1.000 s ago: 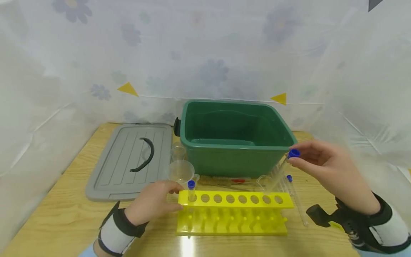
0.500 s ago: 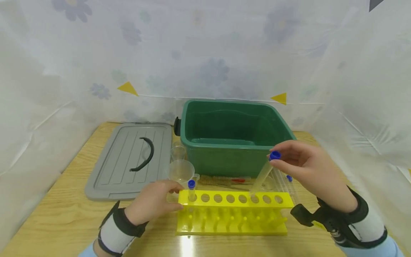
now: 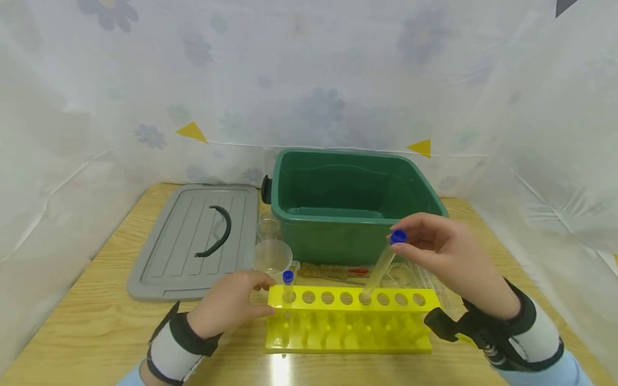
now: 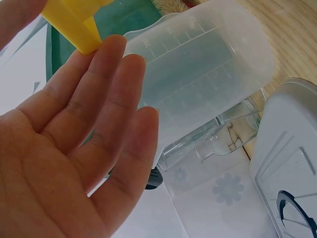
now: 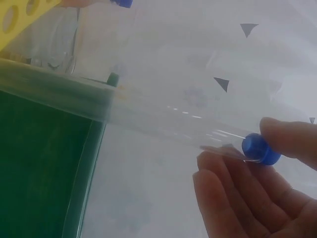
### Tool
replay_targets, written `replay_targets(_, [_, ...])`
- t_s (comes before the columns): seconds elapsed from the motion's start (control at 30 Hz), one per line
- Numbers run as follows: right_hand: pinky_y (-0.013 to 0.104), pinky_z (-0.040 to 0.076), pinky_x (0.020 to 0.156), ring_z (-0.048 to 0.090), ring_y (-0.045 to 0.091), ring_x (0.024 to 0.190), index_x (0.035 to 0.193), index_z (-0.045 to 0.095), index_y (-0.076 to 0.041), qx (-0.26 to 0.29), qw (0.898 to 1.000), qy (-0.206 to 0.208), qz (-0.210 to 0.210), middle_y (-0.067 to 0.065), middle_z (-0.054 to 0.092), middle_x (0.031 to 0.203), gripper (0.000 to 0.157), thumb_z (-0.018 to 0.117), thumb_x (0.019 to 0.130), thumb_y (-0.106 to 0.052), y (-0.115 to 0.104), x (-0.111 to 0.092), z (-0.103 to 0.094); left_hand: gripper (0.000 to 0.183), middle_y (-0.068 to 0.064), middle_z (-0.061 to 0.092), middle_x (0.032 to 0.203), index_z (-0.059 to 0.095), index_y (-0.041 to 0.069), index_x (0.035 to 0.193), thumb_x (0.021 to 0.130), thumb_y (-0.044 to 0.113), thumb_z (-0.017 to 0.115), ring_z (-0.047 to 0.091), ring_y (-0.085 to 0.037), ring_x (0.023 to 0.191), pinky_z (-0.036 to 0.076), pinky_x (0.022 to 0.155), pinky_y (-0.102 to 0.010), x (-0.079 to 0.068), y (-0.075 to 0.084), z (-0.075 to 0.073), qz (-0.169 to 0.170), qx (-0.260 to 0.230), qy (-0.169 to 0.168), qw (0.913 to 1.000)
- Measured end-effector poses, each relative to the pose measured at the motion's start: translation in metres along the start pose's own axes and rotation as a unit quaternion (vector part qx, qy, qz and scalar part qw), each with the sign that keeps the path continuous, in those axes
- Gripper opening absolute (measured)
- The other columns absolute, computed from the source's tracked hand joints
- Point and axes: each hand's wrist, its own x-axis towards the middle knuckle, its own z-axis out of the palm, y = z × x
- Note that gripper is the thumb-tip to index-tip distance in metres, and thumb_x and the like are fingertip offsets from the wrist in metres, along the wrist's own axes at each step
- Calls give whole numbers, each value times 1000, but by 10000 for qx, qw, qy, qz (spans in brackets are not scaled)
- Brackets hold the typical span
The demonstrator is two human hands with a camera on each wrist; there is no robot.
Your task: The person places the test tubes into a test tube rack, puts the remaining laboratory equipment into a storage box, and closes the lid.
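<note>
My right hand (image 3: 434, 246) pinches a clear test tube (image 3: 379, 271) by its blue cap (image 5: 260, 148), between thumb and fingers. The tube slants down and left, its lower end overlapping a hole near the middle of the yellow test tube rack (image 3: 309, 308) in the head view. With thumb and fingertips, my left hand (image 3: 234, 297) grips the left end of that rack; its yellow corner (image 4: 81, 37) shows between them in the left wrist view. A second blue-capped test tube (image 3: 288, 284) stands upright in the leftmost hole.
Behind the rack stands a green bin (image 3: 357, 236). A grey lid (image 3: 203, 241) with a black handle lies at the left. Clear beakers (image 3: 272, 257) stand between lid and bin. A bristle brush (image 3: 321, 271) and glassware (image 3: 401, 274) lie along the bin's front.
My right hand has carried the test tube leftward, from beyond the rack's right end to over its middle holes. My left hand and the rack have stayed in place.
</note>
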Motion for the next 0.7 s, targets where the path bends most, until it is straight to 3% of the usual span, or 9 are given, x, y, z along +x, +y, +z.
replay_targets(0.3, [19, 54, 66, 65, 5, 75, 100, 65, -9, 73, 10000, -60, -3, -12, 67, 90, 17, 68, 83, -7, -5, 3, 7, 38, 4, 69, 95, 68, 17, 102, 68, 29, 81, 61, -16, 85, 50, 70, -33, -2, 1, -1, -36, 65, -1, 10000])
replay_targets(0.7, [21, 55, 68, 64, 4, 78, 102, 65, -8, 324, 9990, -316, 58, 3, 67, 94, 17, 67, 85, -8, -13, 7, 15, 39, 3, 69, 94, 68, 16, 102, 69, 30, 81, 61, -15, 84, 51, 70, -34, -1, 3, -2, -34, 127, -13, 9999])
